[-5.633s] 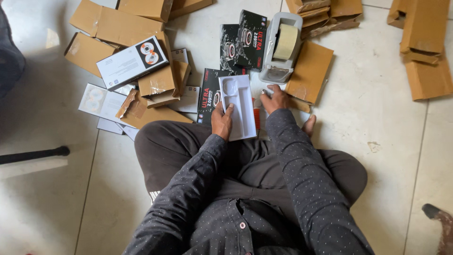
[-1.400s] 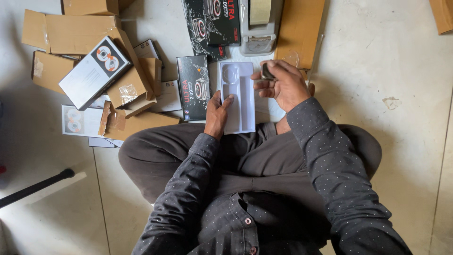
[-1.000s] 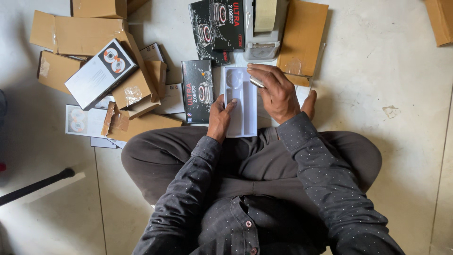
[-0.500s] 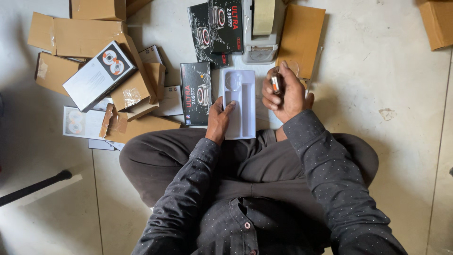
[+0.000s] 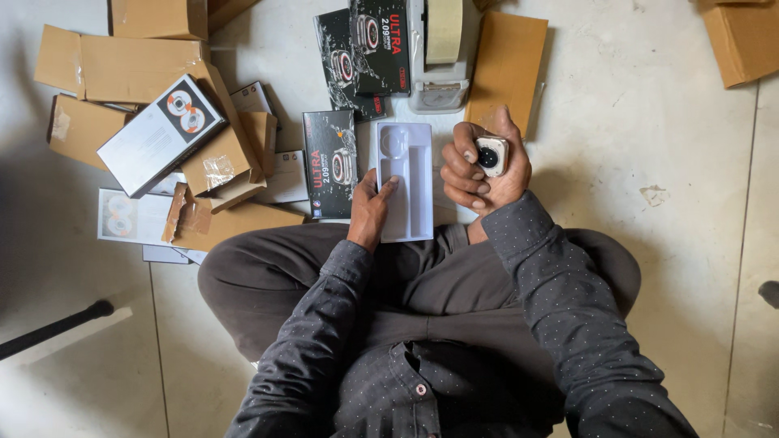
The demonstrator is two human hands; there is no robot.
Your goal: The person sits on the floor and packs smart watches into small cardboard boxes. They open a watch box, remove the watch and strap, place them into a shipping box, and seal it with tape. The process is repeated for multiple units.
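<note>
This looks like a small packing or stockroom corner rather than a home room. A person sits cross-legged on a bare tiled floor (image 5: 673, 162) with goods spread around. Flattened and folded cartons (image 5: 138, 65) pile up at 10 o'clock, with more at 2. Black retail boxes (image 5: 331, 162) lie at 12, beside a tape dispenser (image 5: 440, 57) and a white tray (image 5: 405, 180).
</note>
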